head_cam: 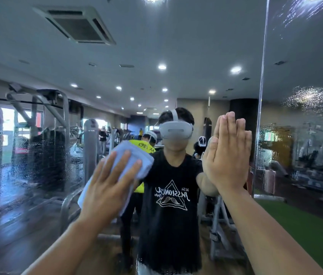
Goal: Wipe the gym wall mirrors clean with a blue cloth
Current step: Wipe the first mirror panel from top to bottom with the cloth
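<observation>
Left hand, fingers spread, presses the blue cloth flat against the wall mirror; right hand, fingers straight and together, rests flat on the glass.

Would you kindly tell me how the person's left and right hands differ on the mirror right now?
The left hand presses a blue cloth against the mirror; the right hand rests bare on it. The left hand's fingers are spread and lean to the right; the right hand's are held together, pointing up. The left hand sits lower than the right hand. Both are flat and open.
</observation>
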{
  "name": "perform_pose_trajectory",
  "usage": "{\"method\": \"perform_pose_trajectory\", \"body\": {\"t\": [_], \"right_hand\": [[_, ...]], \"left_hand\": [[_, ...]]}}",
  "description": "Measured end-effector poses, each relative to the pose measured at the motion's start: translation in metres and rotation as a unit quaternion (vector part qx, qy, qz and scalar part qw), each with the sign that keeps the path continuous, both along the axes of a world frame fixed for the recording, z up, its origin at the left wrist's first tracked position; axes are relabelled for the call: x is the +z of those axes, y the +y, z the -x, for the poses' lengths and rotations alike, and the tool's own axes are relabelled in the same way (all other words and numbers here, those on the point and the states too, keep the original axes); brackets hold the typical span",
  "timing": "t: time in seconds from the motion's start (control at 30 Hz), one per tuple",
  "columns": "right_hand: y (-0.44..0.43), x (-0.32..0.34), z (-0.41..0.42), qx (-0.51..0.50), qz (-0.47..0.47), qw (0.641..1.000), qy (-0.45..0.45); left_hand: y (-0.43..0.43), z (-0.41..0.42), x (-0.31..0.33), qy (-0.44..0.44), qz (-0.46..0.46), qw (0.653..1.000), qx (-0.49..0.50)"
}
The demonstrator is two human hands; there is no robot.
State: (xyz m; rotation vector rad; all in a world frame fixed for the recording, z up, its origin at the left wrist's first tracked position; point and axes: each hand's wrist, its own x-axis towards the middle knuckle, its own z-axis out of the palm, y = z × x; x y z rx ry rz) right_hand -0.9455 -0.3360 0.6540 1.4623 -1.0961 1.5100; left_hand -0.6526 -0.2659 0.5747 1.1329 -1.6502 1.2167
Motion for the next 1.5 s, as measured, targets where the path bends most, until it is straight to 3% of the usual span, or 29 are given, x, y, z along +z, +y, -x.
{"method": "perform_pose_trajectory", "body": {"t": [0.13,0.27,0.4,0.57,0.83,1.03,1.3,1.37,1.5], "right_hand": [[0.001,0.0,-0.001,-0.005,0.014,1.0,-0.004],[0.001,0.0,-0.001,0.001,0.022,1.0,-0.001],[0.002,0.0,0.0,0.012,0.022,1.0,-0.003],[0.003,0.002,0.001,0.024,0.017,1.0,-0.003],[0.006,0.002,0.0,0.032,-0.003,0.999,0.002],[0.014,0.006,-0.002,0.016,-0.026,1.0,0.0],[0.038,0.005,-0.054,0.005,-0.04,0.999,0.027],[0.044,0.003,-0.084,0.024,-0.032,0.998,0.039],[0.046,-0.006,-0.135,0.06,-0.015,0.998,0.03]], "left_hand": [[-0.008,0.01,0.064,0.144,0.011,0.989,-0.007],[-0.016,0.056,0.111,0.191,0.026,0.981,-0.018],[-0.025,0.105,0.102,0.142,0.029,0.989,-0.017],[-0.033,0.138,0.031,0.066,0.042,0.997,-0.023],[-0.014,0.084,-0.031,-0.01,0.019,0.999,-0.029],[0.0,0.025,-0.017,0.048,-0.006,0.999,0.022],[-0.002,-0.032,0.073,0.254,0.023,0.967,-0.023],[-0.007,-0.025,0.098,0.248,0.044,0.967,-0.035],[-0.015,-0.015,0.085,0.115,0.057,0.991,-0.04]]}}
